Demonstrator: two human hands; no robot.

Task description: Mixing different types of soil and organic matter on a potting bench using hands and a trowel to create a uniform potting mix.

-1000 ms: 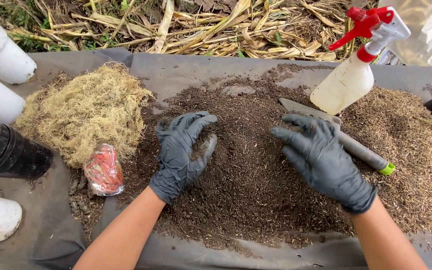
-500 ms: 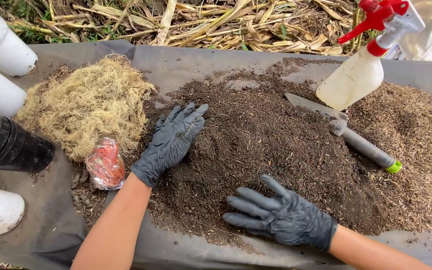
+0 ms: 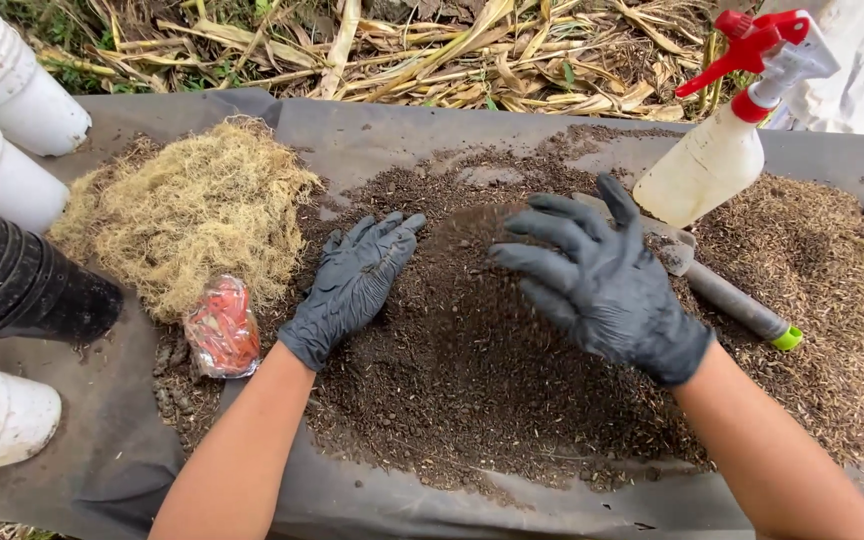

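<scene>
Soil, dark and crumbly (image 3: 472,370), lies heaped on the grey cloth surface (image 3: 372,130) outdoors. The left hand (image 3: 352,285) rests flat on it, fingers spread. The right hand (image 3: 602,280) hovers open above. Dry straw (image 3: 432,50) lies behind.

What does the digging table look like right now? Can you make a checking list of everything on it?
Surface: dark grey sheet, dusted with crumbs.
Job's things: dark soil heap in the middle.
Clutter: straw-coloured moss pile; small red packet; spray bottle with red trigger; trowel, blade partly buried; brown husk pile; white pots and black pots lying at the left edge.
Grippers: left hand, black glove, flat on the soil; right hand, black glove, fingers spread above the heap.
Cables: nothing seen.
Surroundings: dry leaves and stalks on the ground behind.
</scene>
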